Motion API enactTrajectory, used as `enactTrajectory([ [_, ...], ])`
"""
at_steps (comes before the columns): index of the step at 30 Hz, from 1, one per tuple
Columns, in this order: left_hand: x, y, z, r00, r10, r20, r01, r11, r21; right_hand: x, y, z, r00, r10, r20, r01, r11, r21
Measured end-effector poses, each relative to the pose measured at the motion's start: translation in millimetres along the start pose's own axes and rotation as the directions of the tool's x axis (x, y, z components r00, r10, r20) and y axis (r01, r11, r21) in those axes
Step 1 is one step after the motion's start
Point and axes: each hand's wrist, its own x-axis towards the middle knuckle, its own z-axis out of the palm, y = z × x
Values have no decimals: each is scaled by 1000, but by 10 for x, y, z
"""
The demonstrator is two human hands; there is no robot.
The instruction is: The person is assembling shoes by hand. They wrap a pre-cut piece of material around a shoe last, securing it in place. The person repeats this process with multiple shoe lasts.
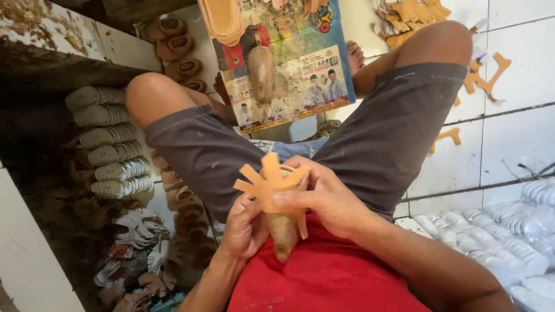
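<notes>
**Both hands on a tan cutout over a wooden form**

We see white floor tiles spreading out to the right of the grip, well apart from it. Straight beyond the grip, past the knees, lies a printed poster with a second wooden form resting on it. Left of the grip, stacks of pale soles stand in a column, with a brown heap of uppers between them and the hands. Right of the grip and lower, clear bags of white pieces lie on the floor. Beyond and to the right, tan cutouts are scattered on the tiles.

At the grip itself, we hold a tan cutout, star-shaped with several straps, draped over the top of a wooden form that points down toward the red shirt. The right hand is closed on the cutout, thumb pressed across its face. The left hand wraps around the form from below, fingers clamped on its side. Both rest in the lap, between the thighs.
</notes>
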Motion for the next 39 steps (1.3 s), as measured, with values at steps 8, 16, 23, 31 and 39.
enactTrajectory([
  [8,-140,-77,245,997,5,71,-40,865,501,-392,264,-540,993,81,83,-103,944,312],
  [16,-73,-83,303,992,-46,121,-21,864,503,-461,459,-723,999,10,53,-27,940,340],
  [23,-179,-17,390,986,-93,138,10,860,510,-588,443,-680,999,-32,32,23,968,251],
  [31,-263,49,548,988,-117,104,30,791,611,-710,467,-704,990,-130,63,118,980,162],
  [39,-102,169,481,835,-430,344,200,819,537,-927,47,-443,819,-383,427,551,731,-402],
])
